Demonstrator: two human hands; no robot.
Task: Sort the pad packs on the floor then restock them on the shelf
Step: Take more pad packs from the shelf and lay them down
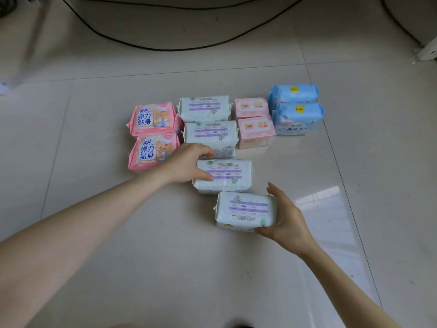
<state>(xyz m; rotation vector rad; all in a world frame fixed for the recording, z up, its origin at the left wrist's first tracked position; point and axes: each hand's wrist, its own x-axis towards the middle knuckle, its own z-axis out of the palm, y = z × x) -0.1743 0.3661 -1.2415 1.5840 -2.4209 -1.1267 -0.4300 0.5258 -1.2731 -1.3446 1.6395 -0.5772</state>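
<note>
Head view: left hand (186, 164) grips third mint pack (228, 175), right hand (288, 218) grips nearest pack (246, 210)

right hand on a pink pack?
No, the right hand grips the nearest white pack; the left hand grips the next white pack; pink packs lie farther off.

clear: floor (354, 185) left, right, near side of pad packs (210, 134) | blocked: black cable (163, 49) beyond them | columns touching, no pass-through

Black cable (165, 49) looping across the far side; another cable (402, 29) curving toward a white ribbed fitting (428, 52), right edge.
</note>
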